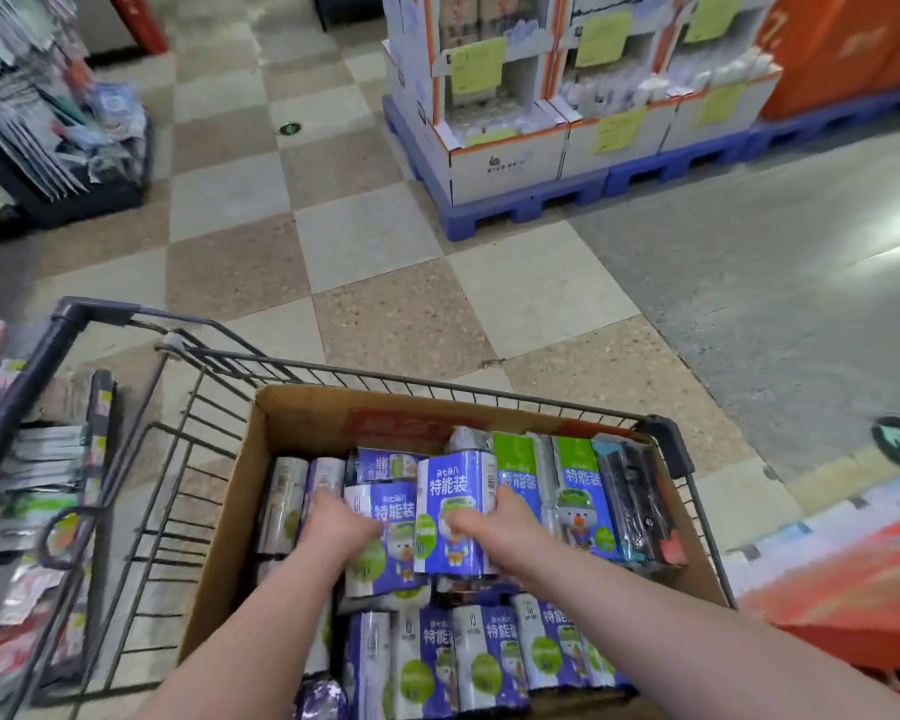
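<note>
Our right hand grasps a tall blue-and-white plastic-wrapped pack of rolls with a green patch and a cartoon figure on its front. The fingers lie across the label, and the pack stands upright, raised a little above its neighbours. Just beside it, our left hand clasps the left edge of a second blue pack of the same kind, though blur softens the fingers there. Both packs sit in the middle of an open brown cardboard box, packed with more like them: a row along the near wall, green-topped ones further right, and a dark-wrapped bundle at the right end. The box fills the right side of a grey wire shopping cart. To the left of the cart hangs a rack of flat packets. Beyond lies a beige-and-brown checkered tile floor, where white cardboard display cartons rest on a blue plastic pallet.
</note>
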Available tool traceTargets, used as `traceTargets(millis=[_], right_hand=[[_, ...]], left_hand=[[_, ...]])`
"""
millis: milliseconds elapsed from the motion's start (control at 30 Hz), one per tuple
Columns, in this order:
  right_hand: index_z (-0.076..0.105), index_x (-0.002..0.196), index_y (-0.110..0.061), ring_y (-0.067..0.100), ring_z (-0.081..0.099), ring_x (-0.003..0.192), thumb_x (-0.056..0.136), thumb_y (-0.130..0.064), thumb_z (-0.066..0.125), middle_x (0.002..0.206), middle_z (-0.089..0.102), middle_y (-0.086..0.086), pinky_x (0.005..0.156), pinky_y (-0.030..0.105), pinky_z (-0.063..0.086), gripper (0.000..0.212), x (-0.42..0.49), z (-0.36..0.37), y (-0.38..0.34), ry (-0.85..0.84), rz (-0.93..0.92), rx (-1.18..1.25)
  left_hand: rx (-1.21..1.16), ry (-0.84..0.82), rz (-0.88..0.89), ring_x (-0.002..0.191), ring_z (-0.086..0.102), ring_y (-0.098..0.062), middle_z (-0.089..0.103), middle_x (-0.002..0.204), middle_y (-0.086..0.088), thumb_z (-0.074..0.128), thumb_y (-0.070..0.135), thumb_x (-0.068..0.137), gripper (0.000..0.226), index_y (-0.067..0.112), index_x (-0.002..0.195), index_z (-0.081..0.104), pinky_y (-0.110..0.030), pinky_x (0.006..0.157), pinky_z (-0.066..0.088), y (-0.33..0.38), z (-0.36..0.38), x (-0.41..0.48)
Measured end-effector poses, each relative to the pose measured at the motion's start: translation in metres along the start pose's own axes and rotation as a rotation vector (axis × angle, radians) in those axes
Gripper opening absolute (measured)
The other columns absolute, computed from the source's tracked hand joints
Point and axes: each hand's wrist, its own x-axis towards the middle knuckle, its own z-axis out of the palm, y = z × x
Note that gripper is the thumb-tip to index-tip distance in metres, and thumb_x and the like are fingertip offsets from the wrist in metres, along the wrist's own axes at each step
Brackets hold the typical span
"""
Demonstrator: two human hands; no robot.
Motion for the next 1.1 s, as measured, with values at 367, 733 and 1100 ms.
traceTargets(millis=[367, 733, 1100], right_hand=[[0.027, 0.147, -0.009, 0.029, 0.048, 0.126, 0.069, -0.039, 0.07, 0.145, 0.043, 0.011, 0.095, 0.031, 0.042, 0.094, -0.08, -0.001, 0.028, 0.25, -0.019, 0.11], [0.046, 0.117, -0.013, 0.021, 0.062, 0.088, 0.071, -0.026, 0.07, 0.11, 0.063, 0.009, 0.07, 0.031, 0.051, 0.053, -0.086, -0.021, 0.076, 0.357, 0.015, 0.286], [0.048, 0.115, -0.012, 0.026, 0.069, 0.092, 0.065, -0.027, 0.071, 0.106, 0.067, 0.011, 0.085, 0.042, 0.057, 0.057, -0.115, -0.023, 0.077, 0.368, -0.103, 0.407]], left_hand=[[0.215, -0.28, 0.211, 0.127, 0.049, -0.028, 0.045, 0.143, -0.017, 0.059, 0.04, 0.092, 0.075, -0.005, 0.144, 0.029, -0.029, 0.091, 0.042, -0.014, 0.005, -0.04], [0.212, -0.119, 0.174, 0.128, 0.045, -0.033, 0.047, 0.14, -0.018, 0.068, 0.048, 0.083, 0.086, -0.003, 0.142, 0.031, -0.034, 0.097, 0.044, -0.019, 0.036, -0.024], [-0.304, -0.259, 0.345, 0.074, 0.052, -0.019, 0.056, 0.111, -0.011, 0.073, 0.018, 0.082, 0.05, 0.009, 0.121, 0.042, -0.026, 0.05, 0.036, -0.022, 0.014, -0.061]])
